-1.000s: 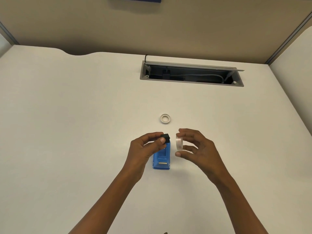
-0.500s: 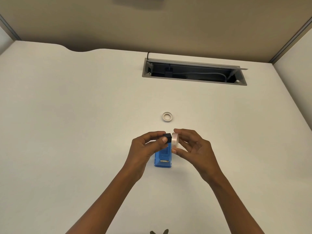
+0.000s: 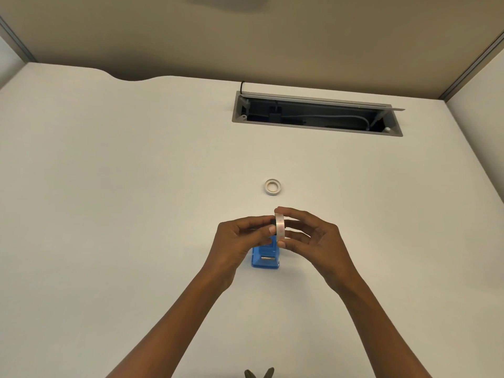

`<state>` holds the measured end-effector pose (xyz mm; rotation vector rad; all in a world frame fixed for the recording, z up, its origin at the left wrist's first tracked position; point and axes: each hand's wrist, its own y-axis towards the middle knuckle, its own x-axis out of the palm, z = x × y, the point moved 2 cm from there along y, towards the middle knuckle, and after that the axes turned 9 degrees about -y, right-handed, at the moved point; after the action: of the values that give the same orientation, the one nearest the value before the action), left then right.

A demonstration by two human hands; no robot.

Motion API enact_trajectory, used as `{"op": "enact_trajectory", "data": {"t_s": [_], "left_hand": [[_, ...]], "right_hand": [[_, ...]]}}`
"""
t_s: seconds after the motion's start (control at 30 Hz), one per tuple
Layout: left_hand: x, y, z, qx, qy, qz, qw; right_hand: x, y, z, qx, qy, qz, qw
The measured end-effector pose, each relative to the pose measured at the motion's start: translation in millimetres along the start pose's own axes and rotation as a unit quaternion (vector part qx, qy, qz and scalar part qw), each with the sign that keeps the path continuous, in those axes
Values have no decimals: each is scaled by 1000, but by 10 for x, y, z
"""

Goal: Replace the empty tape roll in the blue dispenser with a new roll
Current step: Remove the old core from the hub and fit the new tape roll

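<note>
Right hand pinching clear new tape roll on edge, left hand gripping small black hub against it, above blue plastic dispenser. Empty white core lying on worktop.

No text, label, brand, number or sign can be read anywhere — not on the blue dispenser at lower centre of the frame, not on the new roll just above it, and not on the empty roll further up the white desk.
</note>
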<state>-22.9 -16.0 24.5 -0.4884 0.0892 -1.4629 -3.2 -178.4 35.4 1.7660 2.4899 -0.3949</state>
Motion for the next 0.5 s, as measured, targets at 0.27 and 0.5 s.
{"op": "enact_trajectory", "data": {"t_s": [0.27, 0.5], "left_hand": [[2, -12, -7, 22, 1, 7, 1000], [-40, 15, -53, 41, 44, 22, 998]], "right_hand": [[36, 1, 34, 11, 27, -14, 999], [41, 48, 109, -21, -90, 9, 996]]}}
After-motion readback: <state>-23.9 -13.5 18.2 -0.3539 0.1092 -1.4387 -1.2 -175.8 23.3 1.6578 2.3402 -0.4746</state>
